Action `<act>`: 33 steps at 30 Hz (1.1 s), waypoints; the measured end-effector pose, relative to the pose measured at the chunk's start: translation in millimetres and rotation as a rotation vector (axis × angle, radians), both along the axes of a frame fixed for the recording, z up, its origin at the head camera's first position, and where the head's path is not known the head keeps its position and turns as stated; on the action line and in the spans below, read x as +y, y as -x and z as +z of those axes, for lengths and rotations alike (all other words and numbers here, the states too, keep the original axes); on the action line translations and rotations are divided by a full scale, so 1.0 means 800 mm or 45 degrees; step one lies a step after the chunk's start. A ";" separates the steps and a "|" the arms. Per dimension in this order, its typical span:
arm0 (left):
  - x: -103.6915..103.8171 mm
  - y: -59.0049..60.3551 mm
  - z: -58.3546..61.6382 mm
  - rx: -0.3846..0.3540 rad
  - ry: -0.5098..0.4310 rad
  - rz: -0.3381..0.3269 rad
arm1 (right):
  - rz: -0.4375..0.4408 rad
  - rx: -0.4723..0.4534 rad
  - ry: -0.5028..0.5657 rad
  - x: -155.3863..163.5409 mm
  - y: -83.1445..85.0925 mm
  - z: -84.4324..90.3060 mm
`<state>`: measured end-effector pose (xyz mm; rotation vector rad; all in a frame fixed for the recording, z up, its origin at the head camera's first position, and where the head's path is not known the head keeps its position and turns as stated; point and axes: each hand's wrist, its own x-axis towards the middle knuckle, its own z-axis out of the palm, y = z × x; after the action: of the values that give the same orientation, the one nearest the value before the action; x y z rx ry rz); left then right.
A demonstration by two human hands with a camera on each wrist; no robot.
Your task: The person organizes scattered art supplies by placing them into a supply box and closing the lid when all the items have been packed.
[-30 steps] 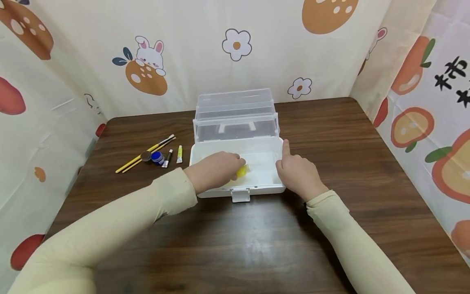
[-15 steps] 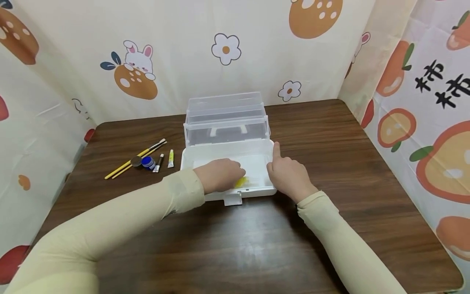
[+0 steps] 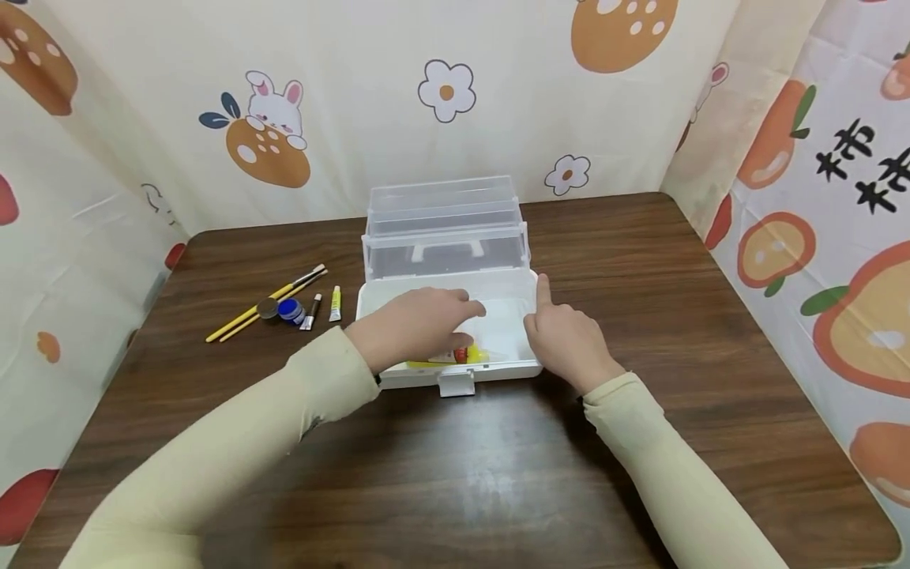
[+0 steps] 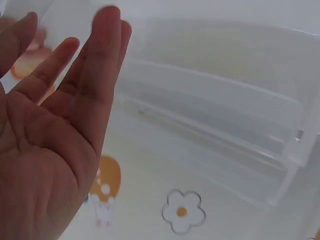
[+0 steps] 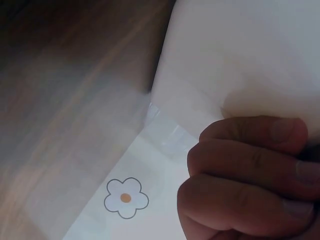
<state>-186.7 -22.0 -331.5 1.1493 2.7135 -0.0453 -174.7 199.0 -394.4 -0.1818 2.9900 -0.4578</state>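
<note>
In the white storage box, a yellow-and-red item lies by the front wall, partly hidden. Your left hand hovers over the box's inside, thumb and fingers wide apart. Your right hand grips the box's right wall, index finger straight along the rim. Behind the box stands its clear tiered lid; to its left lie 2 yellow-handled brushes, 2 small pots and 2 small tubes.

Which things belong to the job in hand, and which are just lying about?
Seemingly in the job:
white box, held by the right hand
yellow item inside it, near the left hand

Lying about untouched, possibly related:
two brushes
dark round item
blue jar
dark tube
yellow tube
</note>
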 end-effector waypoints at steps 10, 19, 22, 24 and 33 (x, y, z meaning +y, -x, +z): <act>-0.046 -0.003 0.027 0.101 -0.459 0.123 | -0.038 -0.030 0.035 0.038 -0.003 0.000; -0.119 0.021 0.039 0.201 -0.577 0.441 | -0.083 -0.059 0.028 0.080 -0.011 0.004; -0.130 0.033 0.022 0.163 -0.549 0.511 | -0.083 -0.055 0.041 0.096 -0.014 0.006; -0.129 0.043 0.005 0.174 -0.496 0.509 | -0.081 -0.053 0.047 0.106 -0.016 0.007; -0.078 0.072 -0.051 0.377 -0.245 0.520 | -0.077 -0.083 0.071 0.128 -0.020 0.013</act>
<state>-244.1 -84.6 -372.4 0.6478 3.2242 0.1160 -158.6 301.2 -384.4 -0.0800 2.9274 -0.5433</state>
